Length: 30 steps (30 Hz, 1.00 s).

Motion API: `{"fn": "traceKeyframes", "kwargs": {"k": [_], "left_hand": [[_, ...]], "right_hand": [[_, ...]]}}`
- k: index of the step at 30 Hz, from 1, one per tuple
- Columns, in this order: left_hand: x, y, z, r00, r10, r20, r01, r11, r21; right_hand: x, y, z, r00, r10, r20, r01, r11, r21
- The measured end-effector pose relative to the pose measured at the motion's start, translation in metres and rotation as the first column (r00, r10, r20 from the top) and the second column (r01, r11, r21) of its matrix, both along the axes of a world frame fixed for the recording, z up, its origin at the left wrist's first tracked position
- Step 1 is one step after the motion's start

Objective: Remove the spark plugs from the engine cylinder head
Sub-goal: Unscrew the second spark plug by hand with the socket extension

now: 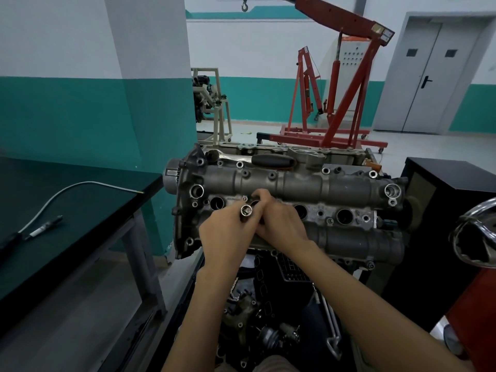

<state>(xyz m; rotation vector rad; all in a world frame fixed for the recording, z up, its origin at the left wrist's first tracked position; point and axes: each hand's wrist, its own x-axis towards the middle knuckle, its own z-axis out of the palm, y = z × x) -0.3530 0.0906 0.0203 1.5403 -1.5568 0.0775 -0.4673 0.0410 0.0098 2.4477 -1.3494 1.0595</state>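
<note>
- Cylinder head (308, 183) sits centre frame on a stand, cam cover up, four plug wells in a row along the middle.
- Left hand (228, 234) closed around a chrome socket (246, 210), open end facing the camera, held just above the second well from the left.
- Right hand (279, 221) touching the left, fingertips (261, 196) bunched at the mouth of that same well; whether they pinch anything, cannot tell – hidden by the fingers.
- No spark plug visible at the hands or in the wells.
- Leftmost well (217, 203) and the two right wells (300, 210), (345, 216) are open and dark inside.
- Ratchet (268, 160) with black grip lies along the far top edge of the head.
- Green-topped bench (80, 210) to the left: a spark plug (45, 228) lies on it, beside a thin bent metal tube (80, 187).
- Loose engine parts in the tray (257, 318) below the head, between the forearms.
- Two red engine hoists (343, 103) near the far wall, grey double door (429, 76) at right.
</note>
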Motion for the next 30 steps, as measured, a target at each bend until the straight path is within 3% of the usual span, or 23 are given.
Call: {"fn": "traceKeyframes", "kwargs": {"k": [4,11,17,26,30], "left_hand": [[0.0042,0.0024,-0.0001,0.996,-0.078,0.042,0.079,0.997,-0.013],[-0.0029,-0.0017,0.0050,0.998,0.037,0.041,-0.039,0.998,0.054],[0.0018,0.0020,-0.0017,0.991,-0.086,0.102,0.087,0.996,-0.009],[0.0016,0.0015,-0.0032,0.995,-0.046,0.090,0.045,0.999,0.012],[0.0011,0.0005,-0.0029,0.989,-0.050,0.141,0.048,0.999,0.018]], "right_hand": [[-0.0009,-0.0010,0.0008,0.999,-0.031,-0.043,0.031,1.000,0.002],[-0.0014,0.0063,0.0047,0.999,0.052,0.009,-0.053,0.998,0.044],[-0.0011,0.0023,0.0033,0.999,-0.018,-0.037,0.020,0.998,0.060],[0.0001,0.0033,0.0023,0.999,0.012,0.037,-0.014,0.998,0.054],[-0.0007,0.0003,0.0010,1.000,-0.020,-0.021,0.021,0.999,0.039]]}}
